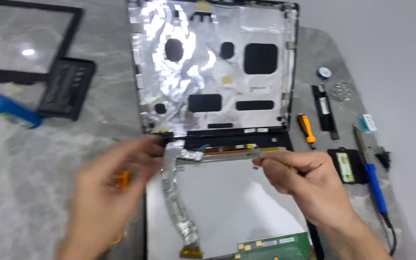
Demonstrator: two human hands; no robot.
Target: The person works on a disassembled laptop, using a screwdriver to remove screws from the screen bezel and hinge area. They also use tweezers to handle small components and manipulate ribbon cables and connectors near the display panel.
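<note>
Head view. Landmark: display panel [232, 202], lying face down below the foil-lined lid shell [213, 67].
- Right hand [304, 185]: fingers pinched shut on the panel's top metal edge [246, 154], apparently steadying it.
- Left hand [107, 192]: blurred, at the panel's upper-left by the foil-wrapped cable [176, 202]; something orange shows at it; grip unclear.
- Right of panel: orange screwdriver [307, 129], blue-handled soldering iron [372, 175].

Looking down at a grey mat [314, 58], a laptop lid [213, 67] lined with silver foil lies open. The blurred left hand [107, 192] touches a foil-wrapped ribbon cable [174, 202] on a pale screen panel [232, 202]. The right hand [304, 183] pinches the panel's top edge. An orange screwdriver [307, 130] and a blue-handled soldering iron [371, 173] lie to the right.
</note>
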